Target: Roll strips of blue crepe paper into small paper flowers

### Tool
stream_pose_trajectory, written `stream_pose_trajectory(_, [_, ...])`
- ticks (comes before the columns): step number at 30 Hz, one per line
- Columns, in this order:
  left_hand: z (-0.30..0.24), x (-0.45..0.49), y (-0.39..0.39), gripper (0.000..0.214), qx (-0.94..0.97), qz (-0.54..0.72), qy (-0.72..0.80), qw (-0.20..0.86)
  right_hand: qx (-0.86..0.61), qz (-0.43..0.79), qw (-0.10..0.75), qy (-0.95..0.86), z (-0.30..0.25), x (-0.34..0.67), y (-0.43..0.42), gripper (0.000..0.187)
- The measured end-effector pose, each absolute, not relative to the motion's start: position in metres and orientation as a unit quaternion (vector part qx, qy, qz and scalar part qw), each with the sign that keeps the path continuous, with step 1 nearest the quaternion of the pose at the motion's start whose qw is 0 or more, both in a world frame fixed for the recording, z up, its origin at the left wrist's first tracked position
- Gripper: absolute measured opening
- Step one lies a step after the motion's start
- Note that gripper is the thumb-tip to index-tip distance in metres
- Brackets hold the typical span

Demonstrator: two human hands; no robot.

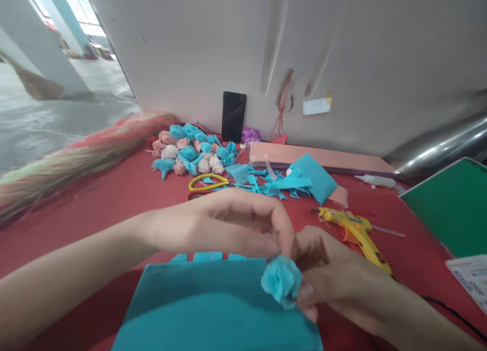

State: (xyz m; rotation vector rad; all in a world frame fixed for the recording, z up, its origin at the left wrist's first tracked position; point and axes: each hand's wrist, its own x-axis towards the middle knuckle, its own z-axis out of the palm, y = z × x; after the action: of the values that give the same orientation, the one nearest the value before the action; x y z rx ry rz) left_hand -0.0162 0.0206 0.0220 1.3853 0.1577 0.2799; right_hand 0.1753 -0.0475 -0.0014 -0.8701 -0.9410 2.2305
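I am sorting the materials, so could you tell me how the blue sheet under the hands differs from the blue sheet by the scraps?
The near blue sheet looks larger and lies under both hands, its far edge cut into tabs. The far blue sheet looks smaller, lies among cut scraps, and shows no tabs. The left hand and right hand hold a blue flower over the near one. Both are the same blue.

Soft, even daylight fills the scene, strongest at the blown-out window [81, 8] in the upper left, and the red tabletop [125, 199] carries only faint shadows under the forearms. The wide lens bends the picture at its edges, smearing the striped bundle [76, 155] on the left and the metal pipe [441, 145], which shows a bright streak of glare. Focus is mild throughout: the paper flowers [194, 150] read fairly clearly, while the near blue sheet [201, 310] looks soft
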Motion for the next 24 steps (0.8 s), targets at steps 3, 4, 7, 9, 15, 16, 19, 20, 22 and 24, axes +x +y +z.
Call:
stream_pose_trajectory(3, [0.019, -0.016, 0.023, 0.007, 0.612, 0.137, 0.054, 0.777, -0.333, 0.823, 0.3, -0.35, 0.0, 0.175, -0.048, 0.021])
stream_pose_trajectory(4, [0.019, -0.016, 0.023, 0.008, 0.61, 0.141, 0.053, 0.778, -0.335, 0.818, 0.305, -0.354, 0.001, 0.175, -0.048, 0.022])
stream_pose_trajectory(7, [0.017, -0.013, 0.023, 0.01, 0.602, 0.155, 0.049, 0.782, -0.342, 0.807, 0.32, -0.359, -0.001, 0.175, -0.047, 0.026])
stream_pose_trajectory(9, [0.016, -0.012, 0.023, 0.013, 0.596, 0.171, 0.041, 0.784, -0.341, 0.803, 0.332, -0.358, -0.002, 0.175, -0.046, 0.028])
stream_pose_trajectory(15, [0.014, -0.011, 0.021, 0.023, 0.607, 0.224, 0.047, 0.761, -0.327, 0.786, 0.358, -0.383, -0.003, 0.176, -0.046, 0.027])
stream_pose_trajectory(16, [0.015, -0.011, 0.019, 0.025, 0.625, 0.233, 0.06, 0.743, -0.321, 0.789, 0.361, -0.38, -0.003, 0.176, -0.046, 0.026])
stream_pose_trajectory(19, [0.017, -0.01, 0.015, 0.028, 0.689, 0.257, 0.075, 0.674, -0.297, 0.803, 0.365, -0.366, -0.004, 0.176, -0.046, 0.021])
stream_pose_trajectory(20, [0.017, -0.009, 0.013, 0.029, 0.708, 0.264, 0.07, 0.651, -0.289, 0.807, 0.365, -0.363, -0.004, 0.176, -0.046, 0.019])
stream_pose_trajectory(22, [0.017, -0.007, 0.01, 0.033, 0.725, 0.28, 0.065, 0.626, -0.277, 0.813, 0.37, -0.355, -0.006, 0.176, -0.046, 0.015])
stream_pose_trajectory(24, [0.015, -0.005, 0.009, 0.035, 0.724, 0.295, 0.063, 0.62, -0.268, 0.814, 0.38, -0.347, -0.008, 0.176, -0.046, 0.014])
